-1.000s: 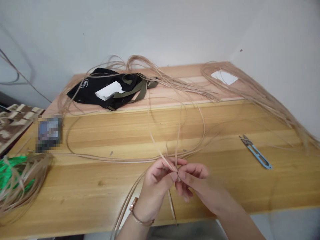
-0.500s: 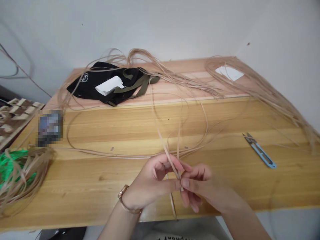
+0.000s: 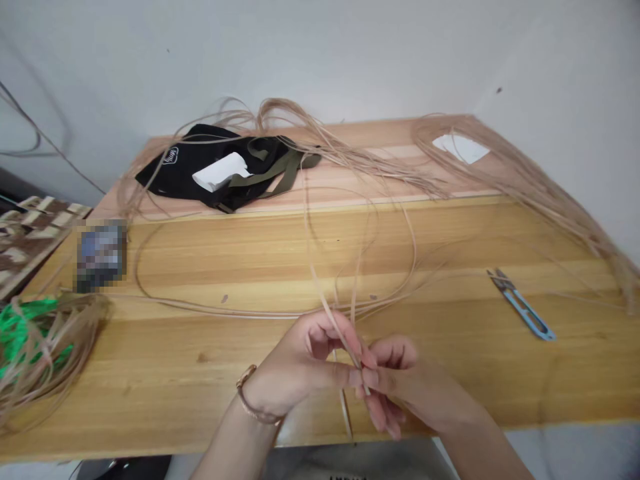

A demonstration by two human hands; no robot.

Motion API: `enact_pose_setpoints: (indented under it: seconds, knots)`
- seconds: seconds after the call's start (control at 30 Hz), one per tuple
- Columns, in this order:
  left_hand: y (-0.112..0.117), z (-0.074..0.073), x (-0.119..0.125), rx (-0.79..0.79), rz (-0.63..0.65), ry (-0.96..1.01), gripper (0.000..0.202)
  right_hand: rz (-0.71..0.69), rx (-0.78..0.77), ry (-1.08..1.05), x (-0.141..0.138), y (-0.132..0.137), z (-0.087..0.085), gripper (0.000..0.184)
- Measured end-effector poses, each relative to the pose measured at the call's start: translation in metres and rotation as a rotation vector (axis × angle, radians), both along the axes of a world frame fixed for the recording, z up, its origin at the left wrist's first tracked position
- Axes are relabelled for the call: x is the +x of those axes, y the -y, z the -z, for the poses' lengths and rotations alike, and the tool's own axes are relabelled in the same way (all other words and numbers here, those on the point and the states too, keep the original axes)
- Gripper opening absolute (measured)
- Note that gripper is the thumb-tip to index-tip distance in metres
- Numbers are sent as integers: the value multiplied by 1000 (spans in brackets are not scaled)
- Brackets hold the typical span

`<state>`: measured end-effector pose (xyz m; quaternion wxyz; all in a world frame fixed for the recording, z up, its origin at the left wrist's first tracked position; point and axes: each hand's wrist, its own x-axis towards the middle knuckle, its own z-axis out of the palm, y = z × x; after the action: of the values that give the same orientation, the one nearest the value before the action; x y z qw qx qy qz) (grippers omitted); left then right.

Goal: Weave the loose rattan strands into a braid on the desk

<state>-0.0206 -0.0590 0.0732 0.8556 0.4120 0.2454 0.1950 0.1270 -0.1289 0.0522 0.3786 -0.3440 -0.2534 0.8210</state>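
Observation:
My left hand [image 3: 305,363] and my right hand [image 3: 400,383] meet above the near edge of the wooden table [image 3: 250,353]. Both pinch thin tan rattan strips [image 3: 345,330] between thumb and fingertips at the same spot. The strips rise from the pinch, loop over the table [image 3: 390,267] and also hang down below the hands past the table edge. A rose-gold bracelet [image 3: 250,403] circles my left wrist.
Blue thread snips [image 3: 523,305] lie to the right. A black bag with olive straps [image 3: 225,170] lies at the back, with rattan bundles [image 3: 525,180] along the right side. A rattan coil over green material [image 3: 35,340] sits at the left edge beside a blurred object [image 3: 100,255].
Both hands have sunk slightly toward the table's near edge, still pinching the strips together; the left wrist has come further into view. The camera tilted a little.

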Motion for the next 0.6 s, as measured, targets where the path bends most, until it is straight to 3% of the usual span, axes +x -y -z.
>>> enact_pose_setpoints:
  seconds: [0.17, 0.4, 0.6]
  knots:
    - [-2, -2, 0, -66, -6, 4, 21, 3, 2, 12, -1, 0, 4, 26]
    - [-4, -9, 2, 31, -17, -182, 20, 12, -51, 0, 0, -1, 9, 25]
    - [-3, -7, 2, -13, -6, -131, 20, 2, -34, -76, 0, 2, 14, 22]
